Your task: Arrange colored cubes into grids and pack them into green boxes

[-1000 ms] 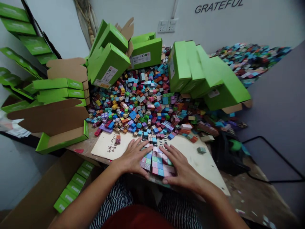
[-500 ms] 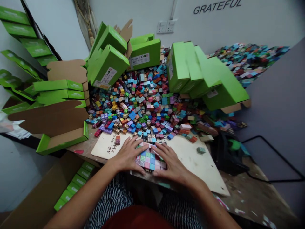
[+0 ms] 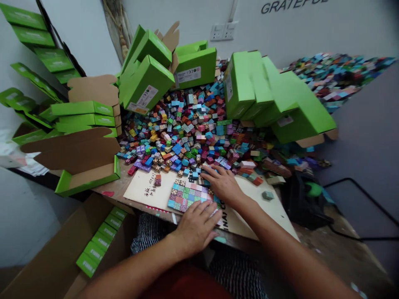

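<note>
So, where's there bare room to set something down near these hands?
Free: the pale board right of the right hand, around a lone grey-green cube, and the handwritten cream sheet between the patterned cube block and the open green box. Crowded: the loose cube pile beyond the left hand, reaching the green cartons.

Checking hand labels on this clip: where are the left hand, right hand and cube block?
Left hand (image 3: 196,226): head view, back of hand.
Right hand (image 3: 222,185): head view, back of hand.
Cube block (image 3: 187,197): head view, top face.
</note>
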Action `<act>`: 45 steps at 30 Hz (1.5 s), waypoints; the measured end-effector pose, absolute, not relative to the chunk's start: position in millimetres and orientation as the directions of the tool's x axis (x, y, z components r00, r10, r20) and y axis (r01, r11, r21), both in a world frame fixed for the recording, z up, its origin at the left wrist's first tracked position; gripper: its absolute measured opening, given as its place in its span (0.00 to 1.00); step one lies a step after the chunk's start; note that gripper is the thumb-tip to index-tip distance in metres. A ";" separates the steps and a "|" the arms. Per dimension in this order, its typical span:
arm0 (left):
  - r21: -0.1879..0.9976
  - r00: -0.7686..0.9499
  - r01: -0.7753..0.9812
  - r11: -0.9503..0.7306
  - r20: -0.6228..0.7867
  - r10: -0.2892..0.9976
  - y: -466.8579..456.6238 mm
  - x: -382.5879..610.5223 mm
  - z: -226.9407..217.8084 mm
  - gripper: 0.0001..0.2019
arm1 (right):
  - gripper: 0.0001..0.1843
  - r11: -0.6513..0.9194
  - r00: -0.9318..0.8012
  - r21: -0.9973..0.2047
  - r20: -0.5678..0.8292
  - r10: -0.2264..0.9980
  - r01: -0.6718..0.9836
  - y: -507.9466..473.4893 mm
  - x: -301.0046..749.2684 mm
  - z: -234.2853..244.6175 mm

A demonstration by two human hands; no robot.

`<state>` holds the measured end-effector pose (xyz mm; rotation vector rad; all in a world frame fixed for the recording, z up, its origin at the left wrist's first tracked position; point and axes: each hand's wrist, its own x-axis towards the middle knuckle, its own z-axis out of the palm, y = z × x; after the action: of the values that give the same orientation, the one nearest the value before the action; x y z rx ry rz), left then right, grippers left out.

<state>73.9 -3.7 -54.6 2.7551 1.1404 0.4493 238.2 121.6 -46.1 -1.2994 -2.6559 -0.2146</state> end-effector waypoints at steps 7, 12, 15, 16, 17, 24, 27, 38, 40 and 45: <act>0.231 0.638 0.726 -0.648 0.123 0.760 22.8 49.6 -34.1 0.39 | 0.22 0.558 -0.544 0.051 0.306 0.781 0.829 97.4 285.8 -57.2; 0.232 0.667 0.706 -0.669 0.102 0.738 35.4 58.9 -31.9 0.44 | 0.19 0.511 -0.415 -0.189 0.387 0.824 0.839 84.1 319.1 -69.4; 0.234 0.660 0.706 -0.668 0.125 0.741 23.8 77.6 -29.7 0.37 | 0.17 0.496 -0.297 -0.383 0.470 0.831 0.779 80.5 319.3 -65.4; 0.238 0.678 0.685 -0.688 0.137 0.722 18.3 83.4 -28.8 0.33 | 0.16 0.497 -0.282 -0.420 0.476 0.833 0.760 81.6 315.5 -62.1; 0.244 0.706 0.653 -0.717 0.150 0.693 13.1 88.2 -28.1 0.29 | 0.16 0.495 -0.279 -0.440 0.468 0.838 0.749 84.2 310.4 -58.3; 0.292 0.644 0.705 -0.647 0.120 0.756 22.4 80.2 -31.4 0.35 | 0.24 0.315 -0.269 -0.417 0.167 0.948 0.852 114.2 294.4 -47.6; 0.295 0.634 0.725 -0.622 0.067 0.770 36.1 70.1 -33.7 0.43 | 0.23 0.361 -0.313 -0.483 0.180 0.932 0.798 112.5 304.8 -48.7; 0.299 0.657 0.712 -0.635 0.033 0.753 40.4 75.9 -33.1 0.45 | 0.21 0.591 -0.582 -0.296 0.127 0.803 0.750 125.7 245.0 -28.1; 0.301 0.663 0.708 -0.639 0.027 0.748 40.1 76.4 -33.1 0.43 | 0.23 0.629 -0.639 -0.248 0.051 0.768 0.737 129.1 237.6 -27.0; 0.281 0.664 0.706 -0.650 0.056 0.746 37.7 75.8 -34.1 0.41 | 0.23 0.636 -0.635 -0.166 0.067 0.770 0.754 113.3 266.7 -31.5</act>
<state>75.8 37.7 -34.1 2.6455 1.1741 0.2437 266.7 113.3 -31.5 -1.2739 -2.7204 0.1852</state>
